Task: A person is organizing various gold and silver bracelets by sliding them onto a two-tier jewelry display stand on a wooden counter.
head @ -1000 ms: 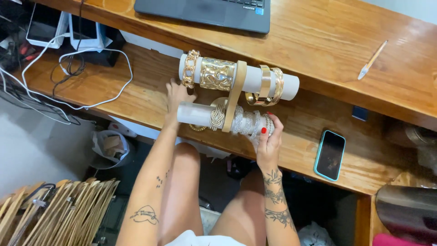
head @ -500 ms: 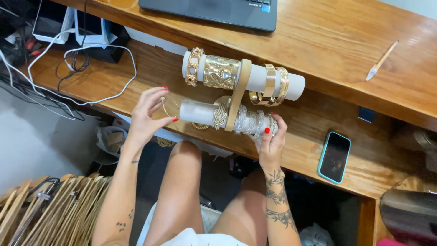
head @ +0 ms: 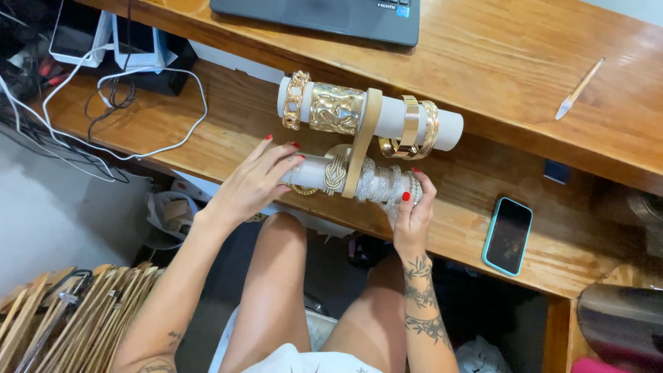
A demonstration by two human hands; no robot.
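Note:
A bracelet stand with two white rolls and a tan upright sits on the lower wooden shelf. The upper roll carries gold bracelets. The lower roll carries a gold knot bracelet and several silver sparkly ones. My left hand rests over the left end of the lower roll, fingers touching it. My right hand grips the roll's right end over the silver bracelets.
A phone in a teal case lies on the shelf at the right. A laptop and a pen lie on the upper desk. White cables and chargers sit at the left. Wooden hangers stand at the lower left.
My left hand has moved back in from the left onto the lower roll's left end. My right hand has stayed on the right end.

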